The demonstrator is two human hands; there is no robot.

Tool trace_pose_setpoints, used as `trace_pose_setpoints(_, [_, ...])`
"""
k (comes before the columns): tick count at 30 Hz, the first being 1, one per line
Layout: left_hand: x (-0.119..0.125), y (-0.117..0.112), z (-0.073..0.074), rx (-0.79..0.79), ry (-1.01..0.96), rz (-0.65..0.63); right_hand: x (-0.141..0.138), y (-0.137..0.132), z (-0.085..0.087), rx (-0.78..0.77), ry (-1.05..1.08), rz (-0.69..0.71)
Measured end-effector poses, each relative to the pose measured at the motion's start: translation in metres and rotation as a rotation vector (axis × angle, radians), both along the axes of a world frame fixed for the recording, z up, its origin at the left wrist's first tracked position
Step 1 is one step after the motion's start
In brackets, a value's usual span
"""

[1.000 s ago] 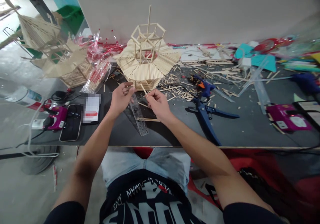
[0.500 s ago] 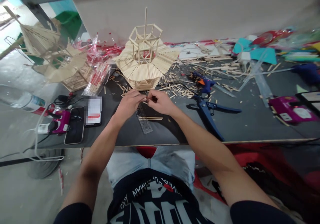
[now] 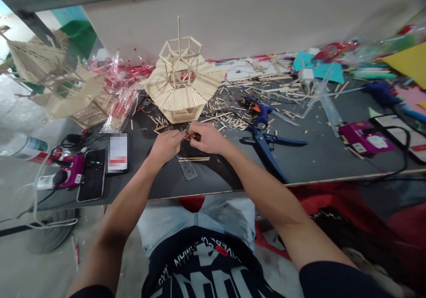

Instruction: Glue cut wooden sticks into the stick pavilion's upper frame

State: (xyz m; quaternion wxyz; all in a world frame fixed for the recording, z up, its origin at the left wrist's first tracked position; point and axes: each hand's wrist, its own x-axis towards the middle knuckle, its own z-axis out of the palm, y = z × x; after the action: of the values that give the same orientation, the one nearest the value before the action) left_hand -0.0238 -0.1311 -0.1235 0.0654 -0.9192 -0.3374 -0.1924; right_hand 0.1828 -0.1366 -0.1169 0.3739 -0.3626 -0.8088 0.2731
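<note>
My left hand (image 3: 169, 145) and my right hand (image 3: 206, 138) meet fingertip to fingertip above the dark table, both with fingers pinched together. Whatever lies between the fingertips is too small to make out. Just behind them stands a pagoda-like model (image 3: 184, 98) built of thin wooden sticks, with a flared roof, an open frame on top and an upright stick. Below the hands lies a clear ruler (image 3: 188, 170), partly hidden by my left hand. A pair of thin wooden sticks (image 3: 195, 159) rests across it.
Blue cutters (image 3: 269, 149) and a blue glue gun (image 3: 262, 110) lie to the right among stick scraps. A second stick model (image 3: 76, 93), bagged sticks (image 3: 121, 109), two phones (image 3: 91, 173) and a purple power strip (image 3: 73, 170) are at the left. Another purple power strip (image 3: 366, 138) sits right.
The view has shifted, so the tabletop things appear further left. My hands stay pinched together in front of the model, with only small finger movement.
</note>
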Motion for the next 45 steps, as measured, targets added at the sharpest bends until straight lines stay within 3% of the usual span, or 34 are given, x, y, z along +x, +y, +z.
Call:
trace_pose_setpoints(16, [0.004,-0.002,-0.004,0.012,-0.05,-0.006,0.003,0.003,-0.007,0.024,0.05,-0.007])
trace_pose_setpoints(29, [0.004,-0.002,-0.001,0.115,-0.078,0.004,0.003,0.004,-0.012,0.078,0.012,-0.02])
trace_pose_setpoints(45, [0.0,-0.002,-0.007,0.131,-0.082,0.028,0.001,0.004,-0.006,0.098,-0.017,0.017])
